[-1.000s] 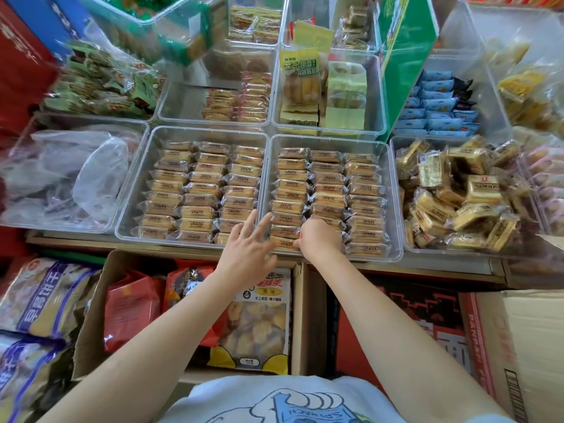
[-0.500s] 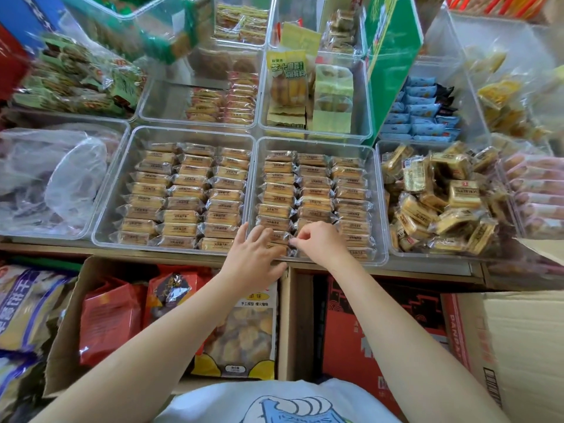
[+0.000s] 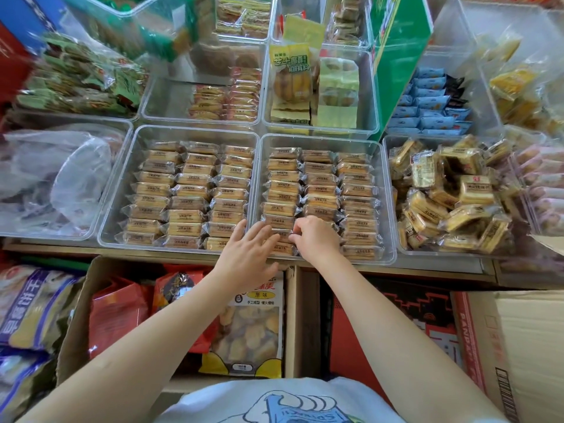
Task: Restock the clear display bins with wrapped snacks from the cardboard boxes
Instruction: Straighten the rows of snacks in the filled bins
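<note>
Two clear display bins sit side by side on the shelf, the left bin (image 3: 122, 190) and the right bin (image 3: 386, 209), each filled with three neat rows of tan wrapped snacks (image 3: 320, 178). My left hand (image 3: 248, 254) lies with straight fingers over the near left corner of the right bin, touching the front packs. My right hand (image 3: 316, 238) has curled fingers pinching a wrapped snack in the front of the left row. That snack is mostly hidden under my fingers.
An open cardboard box (image 3: 76, 331) below the shelf holds red and yellow snack bags. Another cardboard box (image 3: 525, 346) stands at the lower right. Bins with loose yellow cakes (image 3: 442, 196), blue packs (image 3: 427, 102) and an empty plastic bag (image 3: 55, 178) surround the two bins.
Both hands stayed at the front of the right bin. My left hand slid right from the divider onto the front packs, and my right fingers closed on a snack.
</note>
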`<control>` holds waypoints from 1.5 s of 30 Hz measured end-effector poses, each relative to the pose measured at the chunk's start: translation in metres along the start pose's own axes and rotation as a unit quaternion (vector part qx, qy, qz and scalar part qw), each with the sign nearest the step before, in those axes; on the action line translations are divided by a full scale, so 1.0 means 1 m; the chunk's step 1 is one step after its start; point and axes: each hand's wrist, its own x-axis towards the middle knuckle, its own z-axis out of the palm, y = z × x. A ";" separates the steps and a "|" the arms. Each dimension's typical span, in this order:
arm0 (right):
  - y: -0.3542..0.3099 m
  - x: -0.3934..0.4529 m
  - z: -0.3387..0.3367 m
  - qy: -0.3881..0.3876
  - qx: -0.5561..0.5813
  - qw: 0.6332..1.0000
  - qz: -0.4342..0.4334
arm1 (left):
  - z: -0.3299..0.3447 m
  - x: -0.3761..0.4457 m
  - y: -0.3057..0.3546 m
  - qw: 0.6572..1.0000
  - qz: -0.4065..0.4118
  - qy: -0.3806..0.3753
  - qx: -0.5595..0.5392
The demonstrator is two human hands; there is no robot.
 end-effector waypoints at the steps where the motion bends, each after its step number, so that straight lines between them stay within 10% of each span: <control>1: 0.000 0.001 0.000 0.004 -0.005 1.000 -0.002 | -0.001 0.001 0.000 1.000 0.000 -0.007 0.006; 19: 0.010 -0.010 -0.009 0.039 0.037 0.999 -0.003 | -0.005 0.004 -0.006 0.997 0.015 0.058 -0.039; 29: -0.001 -0.004 -0.014 -0.105 -0.112 0.988 -0.023 | 0.009 -0.003 -0.003 0.998 0.022 0.061 0.008; 45: 0.013 -0.003 -0.024 0.045 0.017 0.998 -0.043 | 0.026 -0.011 -0.006 0.998 0.005 0.064 0.022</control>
